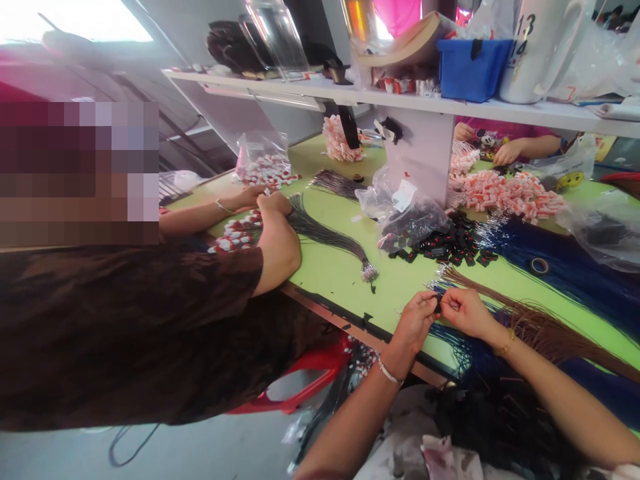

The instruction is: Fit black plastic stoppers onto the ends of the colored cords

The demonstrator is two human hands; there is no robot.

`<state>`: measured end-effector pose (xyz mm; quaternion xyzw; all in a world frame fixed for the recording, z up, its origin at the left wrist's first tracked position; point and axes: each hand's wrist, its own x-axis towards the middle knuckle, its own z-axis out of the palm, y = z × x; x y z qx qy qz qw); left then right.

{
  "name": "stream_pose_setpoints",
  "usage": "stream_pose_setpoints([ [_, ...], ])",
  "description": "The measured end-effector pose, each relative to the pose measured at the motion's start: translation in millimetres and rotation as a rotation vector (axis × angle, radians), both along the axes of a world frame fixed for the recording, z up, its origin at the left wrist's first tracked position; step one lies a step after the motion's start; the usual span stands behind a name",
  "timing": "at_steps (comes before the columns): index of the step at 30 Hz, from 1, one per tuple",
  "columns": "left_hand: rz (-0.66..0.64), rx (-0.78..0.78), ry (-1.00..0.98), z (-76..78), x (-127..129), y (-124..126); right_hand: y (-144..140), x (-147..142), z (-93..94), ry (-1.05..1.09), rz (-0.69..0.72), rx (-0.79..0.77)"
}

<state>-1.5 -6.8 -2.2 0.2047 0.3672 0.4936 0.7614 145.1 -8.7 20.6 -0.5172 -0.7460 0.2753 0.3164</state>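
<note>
Bright daylight blows out the window (80,20) far above-left of the fingers (434,304), while edges bend and smear.

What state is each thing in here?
Left hand: pinching a small black clip.
Right hand: pinching the same clip, holding a thin wire.
Brown wires: loose bundle, flat on table.
Black clips: spilled in a pile.
Clear bag: open, lying down.
Blue bin: upright on shelf.
</note>
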Motion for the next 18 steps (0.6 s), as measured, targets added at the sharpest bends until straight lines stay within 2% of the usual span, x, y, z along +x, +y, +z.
stream_pose_setpoints([
  [6, 0.017, -0.01, 0.037, 4.0, 1, -1, 1, 4, 1.7, 0.006, 0.05, -0.044],
  [12, 0.026, 0.02, 0.087, 1.4, 3, -2, -4, -1, 5.2, -0.21, 0.02, 0.074],
  [14, 0.017, 0.021, 0.083, 0.7, 4, -2, -1, 3, 6.8, -0.244, 0.032, 0.06],
  [16, 0.01, 0.01, 0.06, 0.4, 3, -1, 8, 14, 8.6, -0.258, -0.003, 0.005],
  [18, 0.006, 0.003, 0.047, 0.0, 2, 1, 19, 28, 9.9, -0.333, -0.1, -0.05],
])
